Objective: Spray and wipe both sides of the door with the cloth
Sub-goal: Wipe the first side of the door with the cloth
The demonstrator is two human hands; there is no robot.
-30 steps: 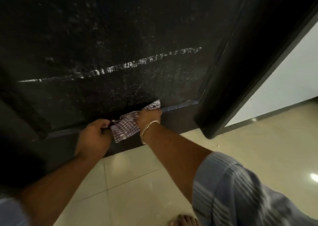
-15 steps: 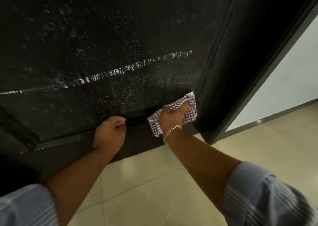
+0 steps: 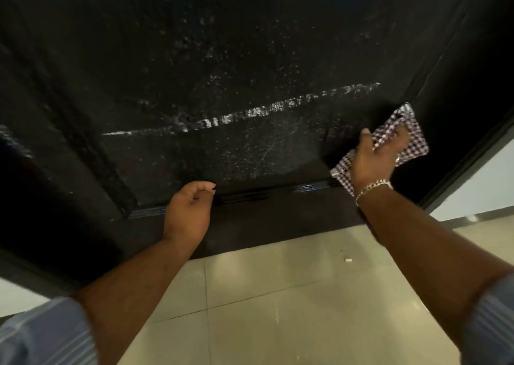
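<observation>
Where the light catches it, the door (image 3: 222, 86) shows as a black panel speckled with fine droplets, one bright wet streak running across its lower half. Under it lies pale floor (image 3: 278, 309) tile with a small white fleck near the door's foot. At the far right a light wall (image 3: 484, 186) shows past the door's edge.

Both forearms reach up from striped sleeves. Right hand (image 3: 372, 161) — fingers spread flat, pressing the cloth (image 3: 411, 134) against the door's lower right, close to its edge. Cloth is checked, crumpled, sticking out above and below the palm. A bracelet (image 3: 372, 188) sits on that wrist.

Left hand (image 3: 189, 211) — fingers curled loosely at the raised moulding low on the door, thumb forward; whether they grip the ledge or only rest there, I cannot tell.
</observation>
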